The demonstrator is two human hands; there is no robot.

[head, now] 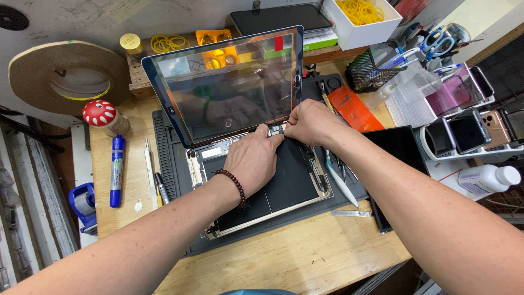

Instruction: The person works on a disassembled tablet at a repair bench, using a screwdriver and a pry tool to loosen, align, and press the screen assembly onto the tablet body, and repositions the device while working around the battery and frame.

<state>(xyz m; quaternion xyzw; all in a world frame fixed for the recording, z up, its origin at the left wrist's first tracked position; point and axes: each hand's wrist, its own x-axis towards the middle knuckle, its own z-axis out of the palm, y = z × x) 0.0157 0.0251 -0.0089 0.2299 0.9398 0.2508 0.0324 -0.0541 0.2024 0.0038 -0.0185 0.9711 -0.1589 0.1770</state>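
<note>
An opened tablet body (284, 186) lies on a dark work mat (169, 164), its black inner parts showing. Its glass front panel (229, 82) stands lifted and tilted up behind it, still joined along the lower edge. My left hand (252, 161), with a dark bead bracelet on the wrist, rests on the tablet body, its fingertips at the small connector area (277, 129) under the glass. My right hand (311, 123) meets it there from the right, fingers pinched at the same spot. What the fingertips hold is hidden.
Left of the mat lie a blue marker (115, 169), thin tools and a mushroom-shaped bottle (103, 116). A big tape roll (68, 76) stands behind. At right are an orange card (352, 106), a mesh tool holder (368, 71), racked phones (469, 128), a white bottle (488, 177) and a rubber-band box (360, 16).
</note>
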